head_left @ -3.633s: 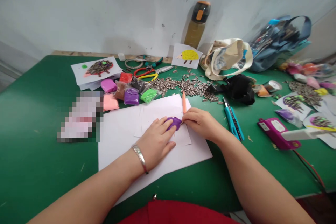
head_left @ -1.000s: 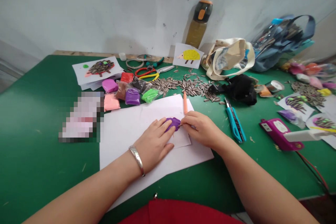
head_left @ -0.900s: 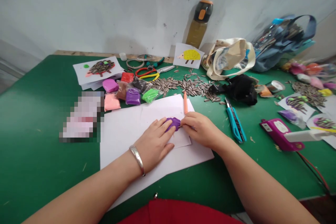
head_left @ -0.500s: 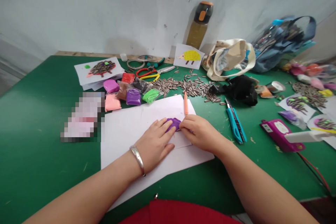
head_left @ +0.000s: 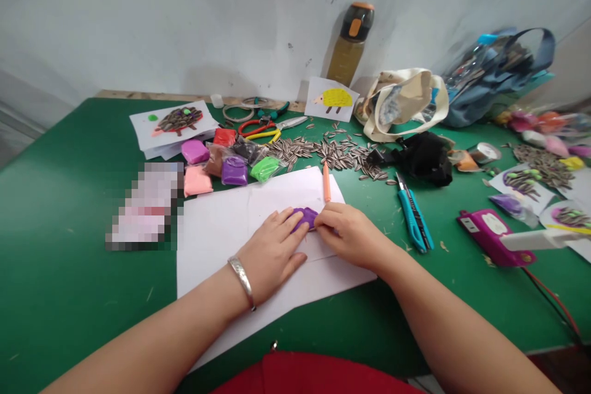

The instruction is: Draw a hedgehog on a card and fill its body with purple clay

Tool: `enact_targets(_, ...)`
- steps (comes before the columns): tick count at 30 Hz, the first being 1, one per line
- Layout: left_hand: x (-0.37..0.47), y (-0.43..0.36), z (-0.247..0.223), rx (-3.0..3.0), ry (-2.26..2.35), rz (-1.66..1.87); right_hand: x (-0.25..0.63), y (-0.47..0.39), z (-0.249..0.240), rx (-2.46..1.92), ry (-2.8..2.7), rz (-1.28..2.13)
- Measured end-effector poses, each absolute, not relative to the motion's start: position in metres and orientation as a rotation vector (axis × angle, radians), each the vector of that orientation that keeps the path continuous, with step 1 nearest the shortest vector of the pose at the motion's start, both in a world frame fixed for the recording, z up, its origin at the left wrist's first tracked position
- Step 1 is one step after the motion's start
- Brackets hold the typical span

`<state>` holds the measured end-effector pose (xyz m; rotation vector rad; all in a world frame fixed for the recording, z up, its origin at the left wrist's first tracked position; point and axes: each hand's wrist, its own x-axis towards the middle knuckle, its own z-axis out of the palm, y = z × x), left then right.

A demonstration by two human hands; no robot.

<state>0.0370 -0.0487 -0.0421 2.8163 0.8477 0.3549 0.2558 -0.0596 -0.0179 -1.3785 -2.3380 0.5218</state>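
Mid white paper (head_left: 207,240) rests the left hand (head_left: 276,250), flat, fingers loosely apart, gripping nothing; on the paper's right half, the right hand (head_left: 344,228) has slid toward its near edge, so work meets the near rim of the purple clay (head_left: 306,215) there, fingers seemingly pinching a mostly hidden thin tool (head_left: 313,229)

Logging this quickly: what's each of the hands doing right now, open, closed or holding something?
Left hand: open, laid partly over the purple clay.
Right hand: closed in a pinch at the clay's edge; what it grips cannot be told.
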Motion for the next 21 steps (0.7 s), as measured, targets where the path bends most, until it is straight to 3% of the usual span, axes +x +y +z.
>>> enact_targets(21,0.037,-0.049,-0.042,2.788,0.875,0.311,0.244,-0.065,-0.019,-1.375,-2.369,0.493)
